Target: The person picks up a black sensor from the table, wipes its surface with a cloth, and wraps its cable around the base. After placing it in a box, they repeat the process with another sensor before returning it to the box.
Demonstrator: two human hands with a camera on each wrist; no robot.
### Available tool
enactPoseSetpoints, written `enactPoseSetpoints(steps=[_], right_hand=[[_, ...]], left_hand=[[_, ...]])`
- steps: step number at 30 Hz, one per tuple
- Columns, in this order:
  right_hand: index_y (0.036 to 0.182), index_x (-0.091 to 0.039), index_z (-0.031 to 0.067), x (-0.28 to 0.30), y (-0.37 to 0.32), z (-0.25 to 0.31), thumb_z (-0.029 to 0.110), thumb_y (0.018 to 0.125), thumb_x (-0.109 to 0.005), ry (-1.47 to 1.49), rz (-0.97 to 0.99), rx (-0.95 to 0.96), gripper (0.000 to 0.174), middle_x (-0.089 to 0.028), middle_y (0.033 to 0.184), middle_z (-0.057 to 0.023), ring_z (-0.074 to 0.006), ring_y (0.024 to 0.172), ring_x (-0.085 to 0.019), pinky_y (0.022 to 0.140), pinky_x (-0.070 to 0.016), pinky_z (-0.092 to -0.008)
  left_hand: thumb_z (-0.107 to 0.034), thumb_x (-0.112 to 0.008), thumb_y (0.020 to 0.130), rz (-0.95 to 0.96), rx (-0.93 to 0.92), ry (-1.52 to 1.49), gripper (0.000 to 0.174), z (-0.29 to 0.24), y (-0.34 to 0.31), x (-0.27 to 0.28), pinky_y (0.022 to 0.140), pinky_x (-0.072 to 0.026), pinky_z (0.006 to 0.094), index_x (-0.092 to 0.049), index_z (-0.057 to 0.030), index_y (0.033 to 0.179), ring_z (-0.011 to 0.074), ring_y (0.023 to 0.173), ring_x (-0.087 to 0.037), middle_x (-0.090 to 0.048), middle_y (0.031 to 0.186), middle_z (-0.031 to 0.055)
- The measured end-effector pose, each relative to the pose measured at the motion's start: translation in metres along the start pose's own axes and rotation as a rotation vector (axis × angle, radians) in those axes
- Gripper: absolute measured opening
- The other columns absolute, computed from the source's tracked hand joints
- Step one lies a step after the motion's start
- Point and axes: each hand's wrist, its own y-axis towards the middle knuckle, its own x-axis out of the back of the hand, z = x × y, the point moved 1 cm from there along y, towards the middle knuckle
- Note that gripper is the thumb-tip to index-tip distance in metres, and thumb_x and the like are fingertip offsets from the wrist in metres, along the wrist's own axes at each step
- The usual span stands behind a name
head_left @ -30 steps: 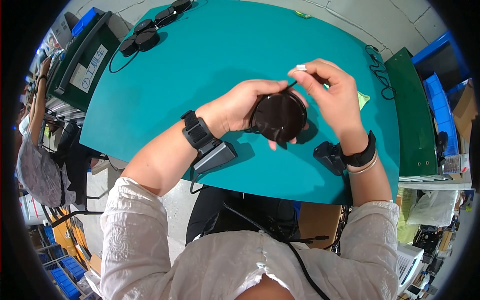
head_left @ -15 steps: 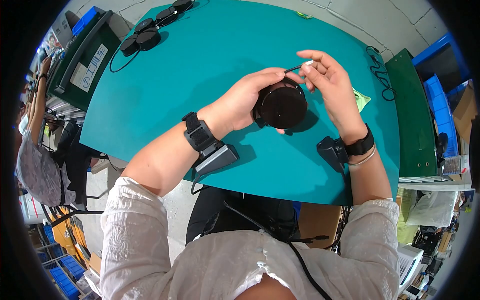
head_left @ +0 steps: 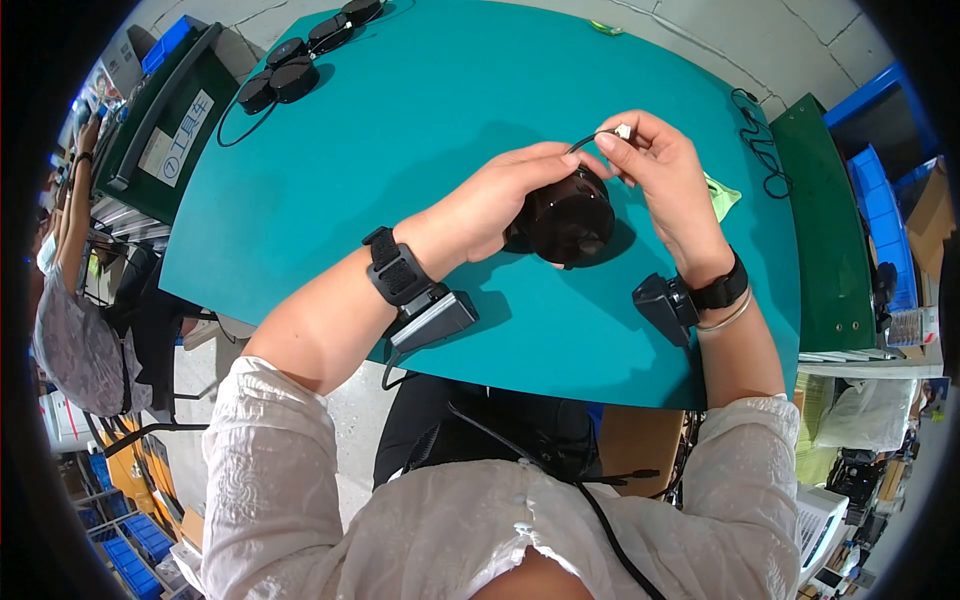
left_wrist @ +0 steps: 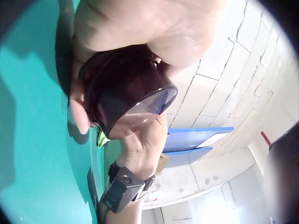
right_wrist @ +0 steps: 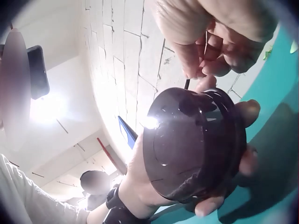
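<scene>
I log left hand (head_left: pixel 490 200) curled round disc (head_left: pixel 568 224), right hand (head_left: pixel 668 185) pinching cord (right_wrist: pixel 187 84) just beyond it; hard tugging could strain cord

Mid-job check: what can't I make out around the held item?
- Black cable's course past the left-hand grip: head view, hidden by fingers.
- White tip's shape: head view, too small, partly covered by the right-hand grip.
- Round dark case's far side: right wrist view, turned away.
- Light green item's full outline: head view, partly behind the right hand.
</scene>
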Motion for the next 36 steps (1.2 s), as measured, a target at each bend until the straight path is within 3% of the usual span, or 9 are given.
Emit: enactPoseSetpoints(steps=[10, 26, 28, 29, 31, 32, 34, 36], right_hand=[[0.092, -0.067, 0.0042, 0.0, 0.001, 0.0, 0.011, 0.086, -0.071, 0.046, 0.019, 0.142, 0.01, -0.053, 0.076, 0.0056, -0.0042, 0.074, -0.049, 0.069, -0.0408, -0.0201], [0.095, -0.067, 0.0043, 0.0, -0.002, 0.002, 0.015, 0.087, -0.07, -0.106, -0.009, 0.172, 0.013, -0.056, 0.078, 0.005, -0.0038, 0.074, -0.051, 0.069, -0.0418, -0.0195], [0.106, -0.063, 0.0066, 0.0, -0.002, 0.002, 0.019, 0.089, -0.068, -0.088, 0.03, 0.13, 0.022, -0.06, 0.094, 0.0012, -0.0057, 0.083, -0.054, 0.075, -0.0443, -0.0215], [0.106, -0.063, 0.0066, -0.001, -0.002, 0.004, 0.019, 0.089, -0.068, -0.088, 0.035, 0.129, 0.022, -0.06, 0.094, 0.0012, -0.0057, 0.083, -0.054, 0.075, -0.0443, -0.0215], [0.129, -0.052, 0.0092, -0.003, -0.003, 0.006, 0.027, 0.088, -0.069, -0.001, 0.02, 0.051, 0.048, -0.055, 0.122, -0.0077, -0.0143, 0.102, -0.057, 0.088, -0.0457, -0.0287], [0.129, -0.052, 0.0092, -0.005, -0.004, 0.007, 0.027, 0.088, -0.069, -0.002, 0.024, 0.051, 0.048, -0.055, 0.122, -0.0077, -0.0143, 0.102, -0.057, 0.088, -0.0457, -0.0287], [0.145, -0.035, 0.0128, -0.009, -0.008, 0.01, 0.034, 0.083, -0.073, -0.248, 0.118, 0.114, 0.076, -0.04, 0.142, -0.0152, -0.0244, 0.122, -0.05, 0.097, -0.0425, -0.0362], [0.149, -0.028, 0.0189, -0.018, -0.011, 0.011, 0.037, 0.075, -0.079, -0.402, 0.241, 0.205, 0.092, -0.033, 0.147, -0.021, -0.0332, 0.137, -0.035, 0.107, -0.037, -0.0429]], left_hand=[[-0.038, -0.033, 0.102, 0.053, 0.073, -0.079, 0.044, -0.004, -0.005, -0.003, 0.058, -0.0605, 0.0371, -0.053, -0.0051, 0.124, 0.0261, 0.089, -0.069, -0.064, 0.109, 0.0205], [-0.044, -0.025, 0.102, 0.12, 0.115, -0.21, 0.053, -0.001, -0.003, 0.003, 0.059, -0.0592, 0.0409, -0.048, -0.0045, 0.128, 0.0363, 0.096, -0.066, -0.06, 0.114, 0.0244], [-0.046, -0.023, 0.102, 0.107, 0.121, -0.24, 0.054, 0.0, -0.002, 0.004, 0.059, -0.0591, 0.0416, -0.047, -0.0047, 0.128, 0.0371, 0.096, -0.066, -0.06, 0.114, 0.0241], [-0.048, -0.022, 0.102, 0.082, 0.102, -0.265, 0.056, 0.001, -0.001, 0.007, 0.06, -0.0591, 0.0435, -0.047, -0.0049, 0.129, 0.0379, 0.098, -0.066, -0.059, 0.116, 0.023], [-0.049, -0.02, 0.102, 0.055, 0.08, -0.291, 0.058, 0.001, -0.001, 0.006, 0.061, -0.0591, 0.0453, -0.046, -0.0052, 0.13, 0.0387, 0.099, -0.065, -0.059, 0.118, 0.0219], [-0.051, -0.021, 0.101, -0.028, 0.058, -0.306, 0.059, 0.0, 0.0, 0.005, 0.067, -0.0585, 0.0457, -0.045, -0.0057, 0.131, 0.0365, 0.103, -0.063, -0.057, 0.121, 0.0197], [-0.053, -0.022, 0.101, -0.114, 0.03, -0.323, 0.06, -0.001, 0.0, 0.004, 0.074, -0.0579, 0.0462, -0.044, -0.0063, 0.132, 0.0343, 0.107, -0.062, -0.056, 0.124, 0.0174], [-0.051, -0.02, 0.102, -0.207, -0.027, -0.33, 0.057, -0.003, 0.0, 0.004, 0.087, -0.0544, 0.0446, -0.046, -0.0064, 0.126, 0.0255, 0.112, -0.058, -0.055, 0.122, 0.0116]])
